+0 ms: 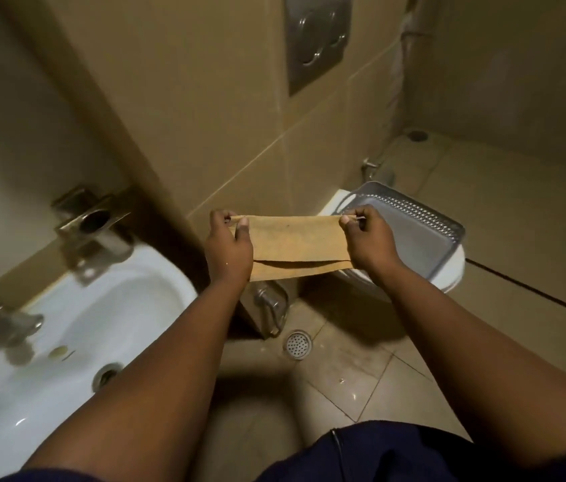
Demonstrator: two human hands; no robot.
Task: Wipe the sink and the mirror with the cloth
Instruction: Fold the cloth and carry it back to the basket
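Observation:
A tan cloth (295, 243) is stretched flat between both hands, folded over so a lower flap hangs beneath. My left hand (227, 250) pinches its left top corner and my right hand (368, 243) pinches the right top corner. They hold it in the air to the right of the white sink (128, 300), in front of the tiled wall. The sink sits at the lower left with a metal tap (6, 318) and a drain hole (107, 373). No mirror is in view.
A grey plastic basket (424, 234) rests on the closed white toilet (448, 276) right behind the cloth. A metal holder (93, 220) is mounted above the sink. A flush plate (316, 36) is on the wall. A floor drain (298, 344) lies below.

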